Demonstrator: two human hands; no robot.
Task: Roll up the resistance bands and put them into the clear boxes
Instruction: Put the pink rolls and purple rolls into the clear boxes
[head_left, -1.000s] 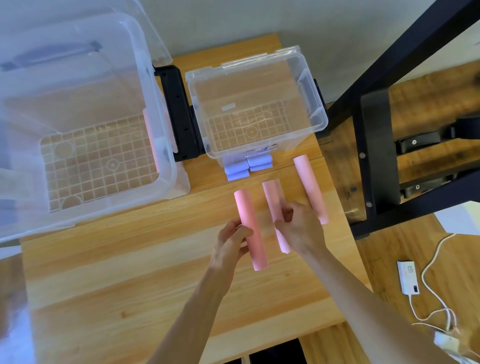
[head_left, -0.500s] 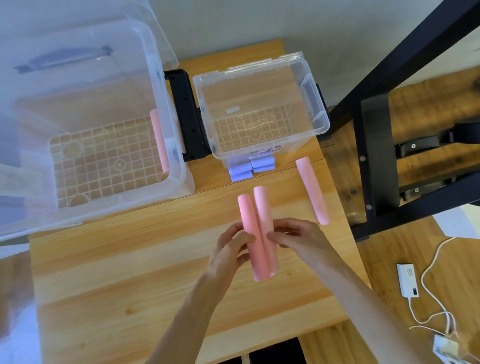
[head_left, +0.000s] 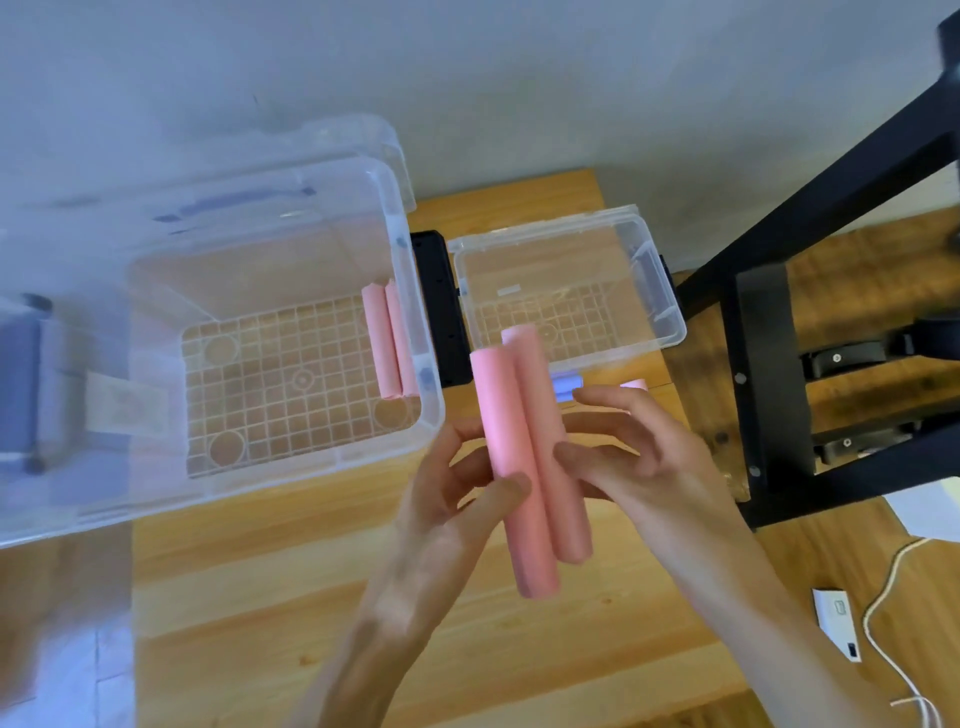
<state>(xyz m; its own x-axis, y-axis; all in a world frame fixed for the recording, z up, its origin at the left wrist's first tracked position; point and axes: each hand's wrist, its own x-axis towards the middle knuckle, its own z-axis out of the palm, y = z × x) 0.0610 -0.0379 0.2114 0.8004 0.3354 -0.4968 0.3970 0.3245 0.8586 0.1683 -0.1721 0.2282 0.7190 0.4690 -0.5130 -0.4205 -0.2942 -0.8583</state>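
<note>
Wooden table (head_left: 311, 597); both hands hold 2 smooth pink rolls (head_left: 524, 467)

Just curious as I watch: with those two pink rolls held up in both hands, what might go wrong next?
The two pink rolls lie side by side, held only loosely between the left hand and right hand; one could slip out or start to unroll. Behind the right hand, a third pink roll lies near the table edge and might get knocked off.
</note>
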